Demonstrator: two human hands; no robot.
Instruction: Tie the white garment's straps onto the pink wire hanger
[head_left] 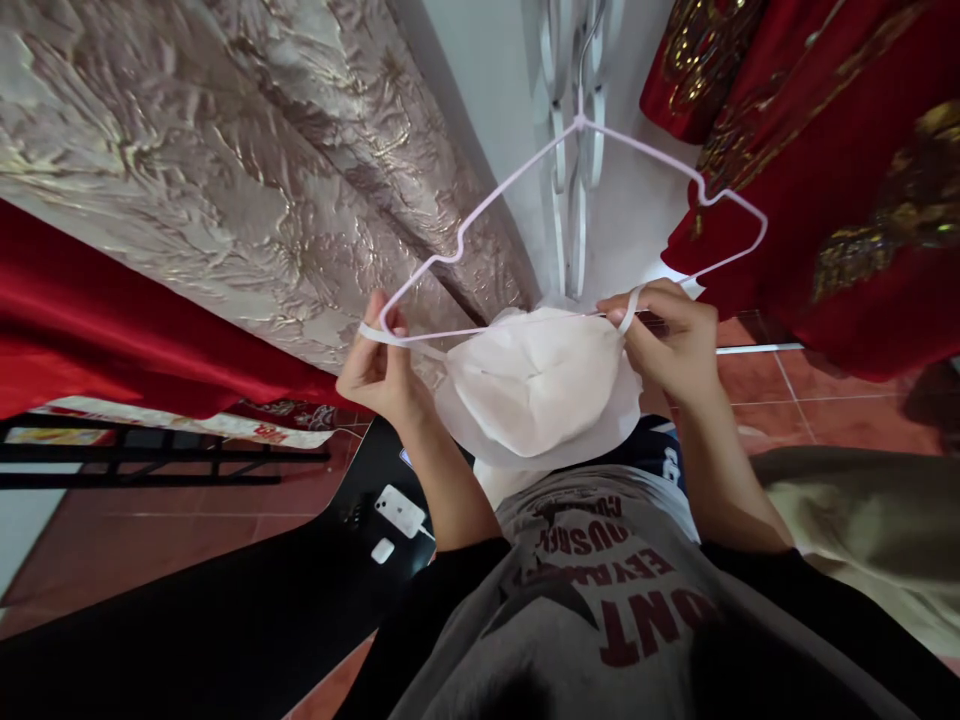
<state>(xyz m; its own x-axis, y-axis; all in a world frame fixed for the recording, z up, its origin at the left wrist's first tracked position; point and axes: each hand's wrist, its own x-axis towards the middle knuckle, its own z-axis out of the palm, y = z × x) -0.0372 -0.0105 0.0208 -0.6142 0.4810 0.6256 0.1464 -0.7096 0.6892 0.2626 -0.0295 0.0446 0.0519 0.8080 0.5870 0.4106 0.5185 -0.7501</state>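
Observation:
A light pink clothes hanger (517,178) spans the space before me, its hook at the top. My left hand (382,365) pinches the hanger's lower left corner, where a thin white strap (379,334) loops round the fingers. At the right, my right hand (667,335) grips another white strap (631,310), close to the hanger's bottom bar. Between both hands hangs a white garment (536,385) of sheer, layered fabric, gathered near its middle. Its upper edge lies along the bottom bar; I cannot tell whether the straps are fastened to the bar.
Textured beige fabric (300,150) drapes at the left above red cloth (112,320). Red gold-trimmed garments (810,180) hang at the right. White hangers (570,200) hang behind. A phone (400,510) and a white case (382,550) lie on a black surface (300,580).

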